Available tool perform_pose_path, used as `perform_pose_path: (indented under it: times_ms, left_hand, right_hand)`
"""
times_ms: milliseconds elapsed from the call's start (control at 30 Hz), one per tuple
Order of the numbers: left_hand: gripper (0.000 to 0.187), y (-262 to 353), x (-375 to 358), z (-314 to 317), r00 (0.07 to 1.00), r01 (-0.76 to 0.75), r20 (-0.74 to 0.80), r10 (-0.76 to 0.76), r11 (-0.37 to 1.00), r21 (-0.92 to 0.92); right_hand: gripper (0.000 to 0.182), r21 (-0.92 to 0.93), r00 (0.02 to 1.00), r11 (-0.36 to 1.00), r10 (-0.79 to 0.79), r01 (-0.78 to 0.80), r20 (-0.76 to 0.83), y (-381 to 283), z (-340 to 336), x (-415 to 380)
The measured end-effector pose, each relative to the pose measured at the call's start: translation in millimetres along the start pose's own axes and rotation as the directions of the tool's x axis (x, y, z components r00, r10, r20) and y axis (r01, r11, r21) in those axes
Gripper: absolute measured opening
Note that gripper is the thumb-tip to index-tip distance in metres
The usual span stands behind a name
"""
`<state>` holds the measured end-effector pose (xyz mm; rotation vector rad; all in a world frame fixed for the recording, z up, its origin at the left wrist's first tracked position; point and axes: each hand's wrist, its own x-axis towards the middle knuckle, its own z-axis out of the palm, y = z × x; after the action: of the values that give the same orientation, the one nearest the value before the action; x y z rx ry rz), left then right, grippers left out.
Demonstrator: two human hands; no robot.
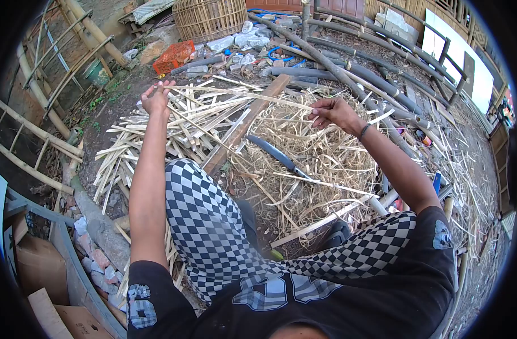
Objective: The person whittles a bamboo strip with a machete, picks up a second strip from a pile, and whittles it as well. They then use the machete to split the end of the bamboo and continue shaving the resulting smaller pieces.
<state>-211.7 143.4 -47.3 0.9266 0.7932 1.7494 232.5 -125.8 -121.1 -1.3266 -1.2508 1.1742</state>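
Observation:
A long, thin bamboo strip (242,94) stretches between my two hands above the pile. At the upper left, my left hand (156,98) is closed at one end of it, fingers pinched. My right hand (336,115) grips the other end with bent fingers. Below the strip, a wooden plank (250,120) lies slanted across the ground. Split bamboo slats (140,138) are heaped to its left, and curly bamboo shavings (326,148) cover the ground to its right. A machete with a dark blade (274,153) rests on the shavings, in front of my knees.
Bamboo poles (377,85) lie behind the shavings. An orange plastic crate (174,56) and a woven bamboo cage (208,20) stand at the back. Cardboard boxes (42,268) are at the lower left. Broken stones (236,42) lie near the cage.

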Motion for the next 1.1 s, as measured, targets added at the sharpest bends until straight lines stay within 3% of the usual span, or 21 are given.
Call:
perform_pose_path:
  times_ms: [233, 300, 367, 433, 533, 633, 667, 733, 767, 800, 867, 900, 967, 1033, 1100]
  left_hand:
    - [0.048, 5.6, -4.5, 3.8, 1.000, -0.008, 0.015, 0.007, 0.993, 0.118]
    - [0.055, 10.6, -2.4, 2.9, 0.992, 0.022, 0.120, -0.031, 0.997, 0.075]
    - [0.051, 13.5, -4.1, 7.0, 0.991, 0.026, 0.133, -0.036, 0.997, 0.076]
    - [0.041, 23.3, -14.6, 12.9, 0.950, 0.055, 0.304, -0.071, 0.997, 0.062]
    - [0.031, 29.0, -25.4, 20.3, 0.900, 0.025, 0.433, -0.040, 0.999, 0.042]
    - [0.030, 30.4, -21.6, 26.1, 0.919, 0.008, 0.390, -0.056, 0.992, 0.124]
    - [0.028, 30.5, -19.2, 28.9, 0.926, -0.015, 0.377, -0.037, 0.991, 0.133]
    - [0.028, 33.3, -21.2, 34.1, 0.918, -0.043, 0.397, -0.023, 0.986, 0.158]
    - [0.027, 34.0, -23.5, 37.6, 0.906, -0.078, 0.424, -0.007, 0.980, 0.183]
    - [0.026, 32.0, -29.3, 44.8, 0.903, -0.108, 0.429, 0.029, 0.981, 0.162]
    - [0.025, 30.0, -31.0, 52.5, 0.890, -0.161, 0.452, 0.056, 0.967, 0.198]
    - [0.024, 29.1, -32.1, 57.2, 0.877, -0.206, 0.475, 0.076, 0.952, 0.229]
    - [0.021, 32.8, -43.8, 63.0, 0.828, -0.268, 0.554, 0.086, 0.928, 0.257]
    - [0.020, 31.9, -52.4, 66.6, 0.797, -0.320, 0.603, 0.038, 0.873, 0.368]
    - [0.020, 23.7, -53.7, 66.6, 0.750, -0.335, 0.662, -0.004, 0.860, 0.385]
  right_hand:
    - [0.030, -0.178, 1.000, 0.984, -0.007, 0.008, 0.002, 0.8, 1.1, -3.8]
    - [0.031, -0.147, 0.999, 0.989, -0.013, 0.008, -0.033, 6.7, 3.2, -2.8]
    - [0.032, -0.160, 0.999, 0.987, 0.001, -0.008, -0.041, 9.9, 4.2, -6.1]
    - [0.032, -0.089, 0.993, 0.992, 0.080, -0.087, -0.084, 15.4, 6.2, -8.3]
    - [0.039, -0.003, 0.988, 0.990, 0.141, -0.141, -0.067, 43.2, 0.1, -1.1]
    - [0.047, 0.043, 0.968, 0.982, 0.188, -0.183, -0.165, 70.4, 11.5, -6.5]
    - [0.055, -0.028, 0.952, 0.961, 0.270, -0.276, -0.143, 83.9, 16.2, -6.8]
    - [0.059, -0.467, 0.924, 0.804, 0.371, -0.369, -0.091, 134.0, 21.3, -0.6]
    - [0.057, -0.688, 0.920, 0.666, 0.392, -0.290, -0.008, 146.7, 29.1, -1.4]
    - [0.054, -0.842, 0.952, 0.519, 0.307, -0.147, 0.023, 171.4, 39.8, -3.4]
    - [0.053, -0.938, 0.933, 0.347, 0.342, -0.016, 0.111, 209.6, 54.4, 3.4]
    - [0.052, -0.944, 0.907, 0.326, 0.409, -0.049, 0.094, 205.9, 68.6, 3.2]
    - [0.053, -0.926, 0.930, 0.359, 0.366, -0.116, 0.025, 197.8, 88.0, -4.7]
    - [0.056, -0.943, 0.908, 0.285, 0.416, -0.174, -0.042, 186.1, 103.0, -7.7]
    - [0.060, -0.953, 0.932, 0.220, 0.341, -0.207, -0.123, 171.7, 117.5, -8.7]
